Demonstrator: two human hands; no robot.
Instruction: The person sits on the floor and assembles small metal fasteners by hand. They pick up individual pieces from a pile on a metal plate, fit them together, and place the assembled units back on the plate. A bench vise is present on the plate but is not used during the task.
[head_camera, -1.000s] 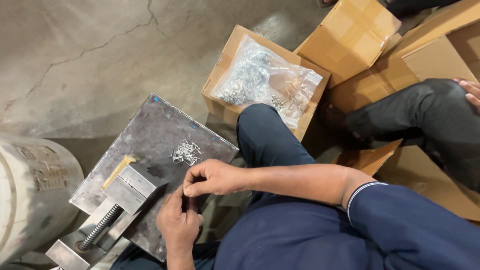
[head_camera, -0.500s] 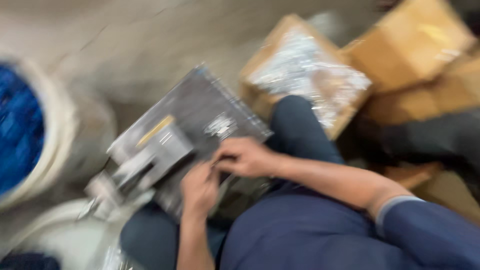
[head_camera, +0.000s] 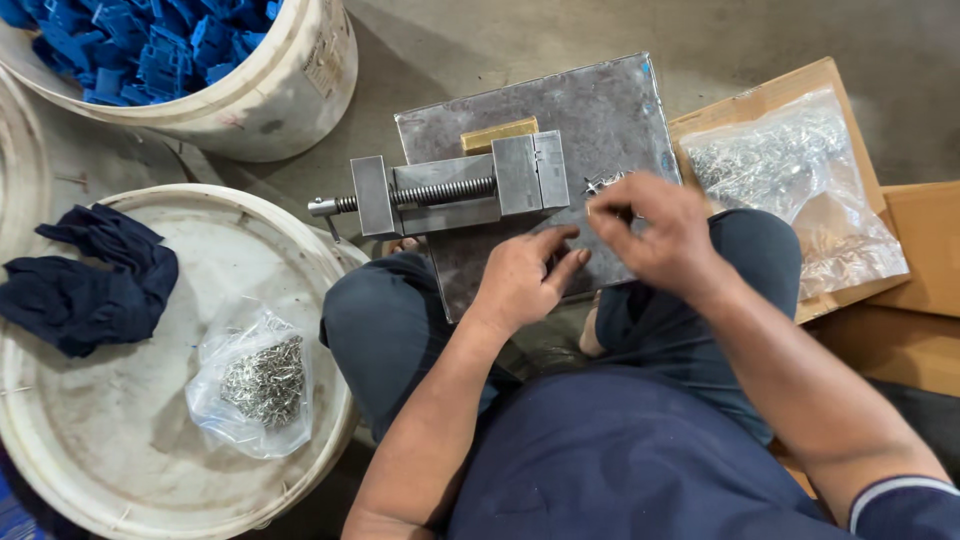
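Observation:
A grey metal plate (head_camera: 590, 110) rests across my knees, with a small steel vise (head_camera: 450, 190) and a brass-coloured block (head_camera: 497, 133) on it. My left hand (head_camera: 525, 275) lies flat on the plate just below the vise, fingers apart, holding nothing. My right hand (head_camera: 655, 235) hovers over a small heap of tiny metal parts (head_camera: 603, 182) on the plate, its fingertips pinched together. Whether a part sits between them is too small to tell.
A white bucket of blue plastic pieces (head_camera: 190, 60) stands at the top left. An upturned white bucket lid (head_camera: 110, 430) at the left carries a dark cloth (head_camera: 90, 280) and a clear bag of metal parts (head_camera: 262, 380). A cardboard box (head_camera: 770, 95) with a bag of parts (head_camera: 800, 185) lies at the right.
The view has swung left, bringing the buckets into sight. My right hand moved from beside my left hand to the heap of small parts.

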